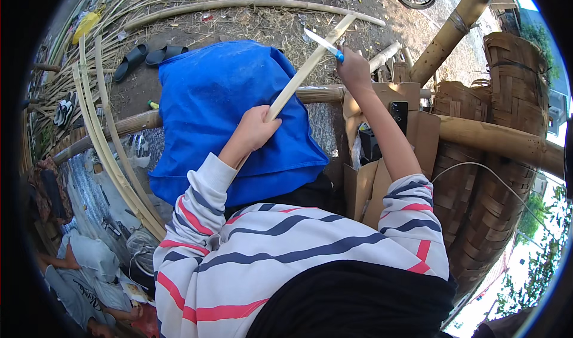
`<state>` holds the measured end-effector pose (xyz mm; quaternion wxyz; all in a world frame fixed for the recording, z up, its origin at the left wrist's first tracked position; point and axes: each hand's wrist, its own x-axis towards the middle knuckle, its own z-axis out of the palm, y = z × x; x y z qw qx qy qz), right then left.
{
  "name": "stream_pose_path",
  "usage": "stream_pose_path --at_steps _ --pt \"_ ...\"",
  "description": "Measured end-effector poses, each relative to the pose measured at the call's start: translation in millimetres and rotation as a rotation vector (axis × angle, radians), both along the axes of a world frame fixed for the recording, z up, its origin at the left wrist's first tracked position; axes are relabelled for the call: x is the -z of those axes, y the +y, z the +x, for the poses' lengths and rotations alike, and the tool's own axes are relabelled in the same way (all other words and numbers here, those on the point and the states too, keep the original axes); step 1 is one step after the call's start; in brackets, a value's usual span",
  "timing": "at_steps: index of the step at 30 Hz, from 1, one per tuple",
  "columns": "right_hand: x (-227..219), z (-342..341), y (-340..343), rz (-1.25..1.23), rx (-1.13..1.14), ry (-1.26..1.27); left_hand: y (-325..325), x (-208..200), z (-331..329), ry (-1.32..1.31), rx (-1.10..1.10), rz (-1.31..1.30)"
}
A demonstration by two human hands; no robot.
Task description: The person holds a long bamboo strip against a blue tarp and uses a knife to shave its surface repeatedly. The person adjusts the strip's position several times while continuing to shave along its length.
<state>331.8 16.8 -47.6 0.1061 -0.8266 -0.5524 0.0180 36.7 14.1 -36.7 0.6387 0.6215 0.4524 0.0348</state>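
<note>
My left hand (255, 128) is closed around a pale bamboo strip (297, 80), which slants up and away to the right across my lap. In my right hand (354, 72) is a knife (323, 41) with a blue handle and a light blade. The blade lies across the strip near its far end. Under the strip, a blue cloth (209, 93) covers my lap. The strip's near end runs back beneath my left forearm, partly hidden by the sleeve.
A cardboard box (394, 99) with a phone (399, 115) stands right of me, before a woven bamboo panel (507, 99). Long bamboo strips (107, 144) lean at the left. Dark sandals (131, 62) lie on the ground ahead. Another person (89, 266) sits at the lower left.
</note>
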Motion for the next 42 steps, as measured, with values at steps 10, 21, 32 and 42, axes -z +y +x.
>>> stream_pose_path --at_steps 10,21,32,42 --pt "16.2 26.1 3.2 0.06 -0.008 -0.004 -1.3 2.2 2.6 0.023 -0.008 -0.087" --pt "11.8 15.3 15.4 0.17 0.135 0.016 6.5 -7.4 -0.8 -0.113 -0.017 -0.285" --pt "23.5 55.4 9.6 0.189 0.21 0.075 7.9 -9.2 2.8 -0.125 -0.016 -0.318" --pt "34.2 55.1 7.9 0.178 0.163 0.167 13.3 -8.8 4.5 -0.1 0.017 -0.365"
